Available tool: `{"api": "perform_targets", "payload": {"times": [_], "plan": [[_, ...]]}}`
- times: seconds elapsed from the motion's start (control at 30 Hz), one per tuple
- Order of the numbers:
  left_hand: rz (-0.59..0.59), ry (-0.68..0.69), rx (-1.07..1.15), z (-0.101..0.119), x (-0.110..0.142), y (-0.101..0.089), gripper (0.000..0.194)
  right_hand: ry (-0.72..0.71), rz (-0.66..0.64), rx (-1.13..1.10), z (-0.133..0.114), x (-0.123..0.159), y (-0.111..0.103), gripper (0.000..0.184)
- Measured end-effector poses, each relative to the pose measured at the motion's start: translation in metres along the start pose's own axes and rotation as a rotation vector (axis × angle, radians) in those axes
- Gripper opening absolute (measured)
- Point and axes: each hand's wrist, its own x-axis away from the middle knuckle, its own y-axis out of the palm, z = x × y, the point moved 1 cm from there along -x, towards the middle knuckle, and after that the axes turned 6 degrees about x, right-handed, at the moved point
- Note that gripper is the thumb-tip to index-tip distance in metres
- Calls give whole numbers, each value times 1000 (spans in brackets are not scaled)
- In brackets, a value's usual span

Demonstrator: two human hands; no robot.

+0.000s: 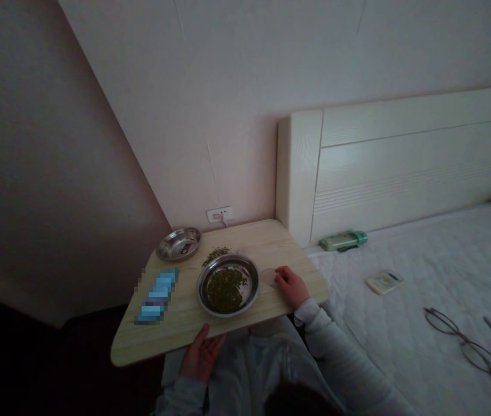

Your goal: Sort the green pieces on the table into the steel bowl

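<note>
A round steel bowl (pixel 251 294) stands on the small wooden table, with a heap of dried green flakes (pixel 225 290) in it. To the right of the bowl, my right hand (pixel 292 287) rests low over the tabletop. Its fingers are closed on the edge of a small clear, roundish piece (pixel 268 276), whose exact kind is too faint to make out. My left hand (pixel 203 354) is at the table's front edge, below the bowl, palm turned up and fingers apart. Nothing shows in it. More loose green flakes (pixel 216 255) lie scattered behind the bowl.
A second steel dish (pixel 169 247) sits at the table's back left. A blurred-out blue phone-like screen (pixel 157 296) lies at left on the table (pixel 180 332). On the bed (pixel 353 312) at right are a green bottle (pixel 343 240), a whitish case (pixel 384 281) and glasses (pixel 460 334).
</note>
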Motion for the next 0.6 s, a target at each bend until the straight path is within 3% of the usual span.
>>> {"api": "perform_targets", "payload": {"times": [0.6], "plan": [[45, -41, 16, 1, 17, 0, 17, 13, -9, -12, -8, 16, -12, 21]]}}
